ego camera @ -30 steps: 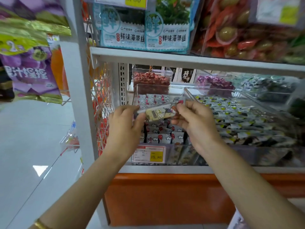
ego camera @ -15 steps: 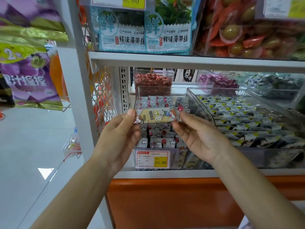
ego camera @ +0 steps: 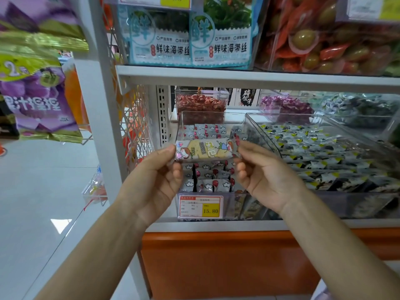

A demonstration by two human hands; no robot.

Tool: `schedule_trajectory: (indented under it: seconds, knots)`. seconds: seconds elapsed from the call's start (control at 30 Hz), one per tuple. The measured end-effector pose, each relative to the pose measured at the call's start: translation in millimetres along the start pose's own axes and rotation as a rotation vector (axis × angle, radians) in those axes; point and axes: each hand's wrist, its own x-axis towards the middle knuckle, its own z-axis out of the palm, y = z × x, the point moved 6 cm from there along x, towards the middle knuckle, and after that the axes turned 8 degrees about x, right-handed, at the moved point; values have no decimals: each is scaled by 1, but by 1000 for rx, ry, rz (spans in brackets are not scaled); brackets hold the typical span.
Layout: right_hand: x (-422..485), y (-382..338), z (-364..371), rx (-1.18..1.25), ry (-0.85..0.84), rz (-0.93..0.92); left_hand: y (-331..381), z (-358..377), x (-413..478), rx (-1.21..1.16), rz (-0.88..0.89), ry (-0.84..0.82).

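A small snack packet [ego camera: 204, 150] with a yellow panel and cartoon figures is held level in front of the shelf. My left hand [ego camera: 153, 180] pinches its left end and my right hand [ego camera: 266, 176] pinches its right end. Both palms face me. Right behind the packet stands a clear plastic bin [ego camera: 213, 118] filled with several small grey packets with red dots. A yellow and white price tag [ego camera: 200, 206] reading 15.80 hangs on the bin's front.
A larger clear bin [ego camera: 324, 121] of green and black packets sits to the right. Seaweed packs [ego camera: 186, 33] and olive snacks [ego camera: 324, 37] fill the white shelf [ego camera: 259, 77] above. Purple bags [ego camera: 36, 98] hang at left beside the white upright [ego camera: 95, 109]. An orange base panel [ego camera: 227, 263] runs below.
The packet has been turned from tilted to level with its printed face toward me. Both hands rotated so the palms face me and came slightly down and toward me.
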Motion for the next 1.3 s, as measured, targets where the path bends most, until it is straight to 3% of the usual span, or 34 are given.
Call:
schedule_trajectory:
  seconds: [0.3, 0.47, 0.7, 0.9, 1.1, 1.3]
  knots:
    - [-2, -15, -1, -325, -15, -248, 7, 8, -5, 390, 206, -28]
    - [-2, -14, 3, -452, -83, -265, 9, 8, -5, 649, 313, 12]
    - [-2, -14, -1, -431, -58, -243, 12, 12, -6, 759, 358, -38]
    - [-5, -19, -2, -497, 23, -340, 10, 19, -11, 885, 367, -88]
    - [-10, -21, 6, -712, -19, -491, 11, 17, -9, 909, 347, 8]
    - [-12, -20, 11, -772, -71, -540, 16, 12, -8, 868, 302, 33]
